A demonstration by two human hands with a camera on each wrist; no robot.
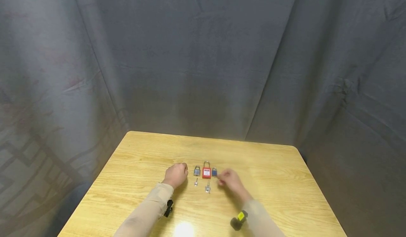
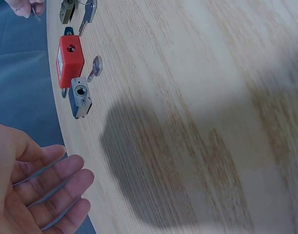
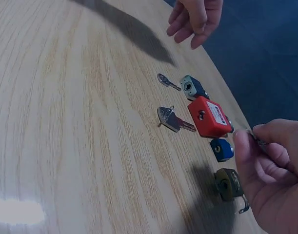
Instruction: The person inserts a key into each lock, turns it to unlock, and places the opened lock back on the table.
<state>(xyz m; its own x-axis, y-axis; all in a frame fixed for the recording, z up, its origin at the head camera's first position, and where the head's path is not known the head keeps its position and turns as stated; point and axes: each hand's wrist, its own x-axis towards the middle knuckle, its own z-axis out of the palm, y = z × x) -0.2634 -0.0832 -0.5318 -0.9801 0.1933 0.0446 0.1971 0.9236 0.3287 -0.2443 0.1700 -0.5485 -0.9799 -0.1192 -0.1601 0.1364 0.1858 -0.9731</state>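
Observation:
My left hand (image 1: 176, 175) hovers near the table to the left of the padlocks. Its fingers are loosely bent and hold nothing in the left wrist view. To the right of the row, my right hand (image 1: 231, 180) pinches a small metal key (image 3: 259, 141) between thumb and forefinger, mostly covered by them. In the row lie a silver padlock (image 3: 192, 87), a red padlock (image 3: 209, 117) with a white label and a small blue padlock (image 3: 221, 149). Beside my right hand is a brass-coloured padlock (image 3: 228, 184), which that hand hides in the head view.
A single key (image 1: 196, 182) lies below the silver padlock. Keys on a ring (image 1: 207, 187) lie below the red one. The wooden table (image 1: 142, 152) has grey curtains (image 1: 196, 71) behind it and at both sides.

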